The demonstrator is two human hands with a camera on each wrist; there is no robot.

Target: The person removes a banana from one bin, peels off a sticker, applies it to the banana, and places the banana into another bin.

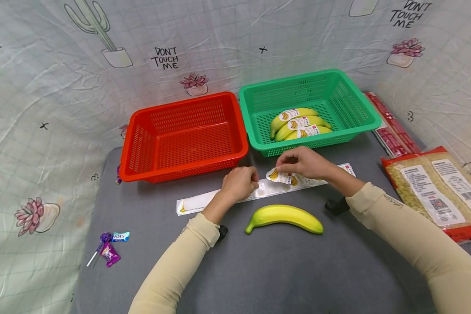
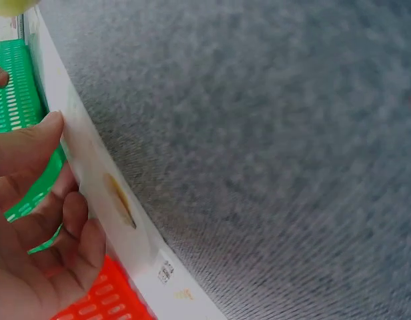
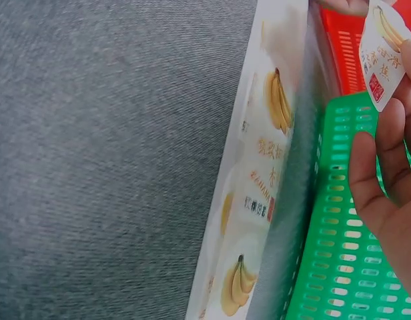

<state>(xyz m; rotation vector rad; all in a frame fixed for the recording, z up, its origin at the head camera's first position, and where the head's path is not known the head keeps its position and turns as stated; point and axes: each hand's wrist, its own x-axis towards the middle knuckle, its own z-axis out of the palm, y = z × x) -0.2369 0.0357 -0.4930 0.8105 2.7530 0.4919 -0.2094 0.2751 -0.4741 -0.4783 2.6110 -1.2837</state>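
Observation:
A white banana-shaped label sticker [image 1: 281, 176] is pinched between thumb and fingers of my right hand [image 1: 304, 163], above a long backing strip [image 1: 196, 202] of similar labels. In the right wrist view the sticker [image 3: 385, 50] shows a printed banana and lettering. My left hand [image 1: 240, 184] is at the strip's middle with loosely bent fingers. In the left wrist view its thumb [image 2: 32, 140] lies at the strip's edge, apart from the index finger. Closer to me lies one yellow banana [image 1: 284, 216], no label visible on it. Three labelled bananas [image 1: 300, 124] lie in the green basket [image 1: 310, 144].
A red basket [image 1: 184, 168] stands behind my left hand, beside the green one. At right lie a bag of grain-like food [image 1: 435, 192] and red packages [image 1: 392, 124]. A lollipop [image 1: 105, 237] and wrapped candies [image 1: 110, 254] lie on the grey table [image 1: 259, 274] at left.

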